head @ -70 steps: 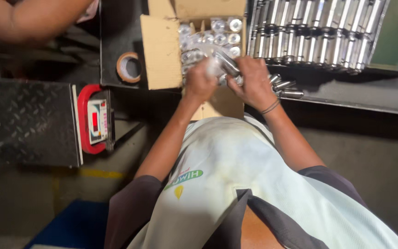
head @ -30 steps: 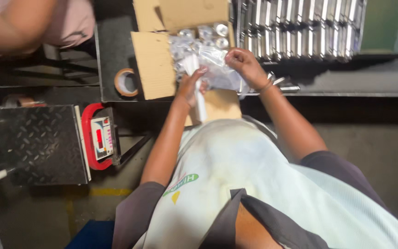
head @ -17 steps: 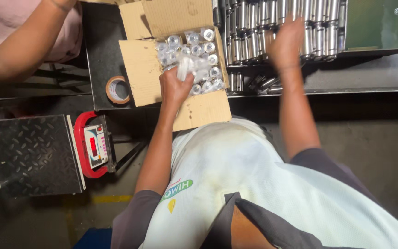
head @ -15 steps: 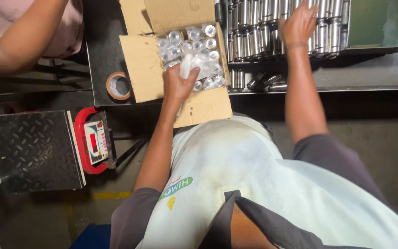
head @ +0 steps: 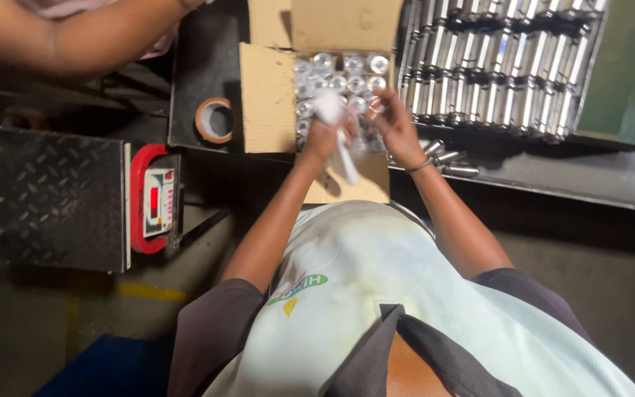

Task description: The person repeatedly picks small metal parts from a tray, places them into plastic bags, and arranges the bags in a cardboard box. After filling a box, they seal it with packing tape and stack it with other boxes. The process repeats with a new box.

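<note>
An open cardboard box [head: 267,95] stands in front of me, filled with several shiny metal cylinders [head: 353,73]. My left hand [head: 323,136] is over the box's near edge, closed on a clear plastic bag [head: 336,125] that hangs down over the front flap. My right hand [head: 391,125] is beside it at the same bag, fingers curled at its upper right; whether it holds a cylinder is unclear through the blur.
A rack of upright metal cylinders [head: 501,70] fills the dark bench to the right, with loose ones [head: 446,156] lying near my right wrist. A tape roll [head: 214,120] lies left of the box. A weighing scale [head: 56,195] stands at left. Another person's arm [head: 75,40] reaches in at top left.
My right hand has come back from the rack of cylinders to the bag at the box. My left hand stayed on the bag. The view shifted slightly.
</note>
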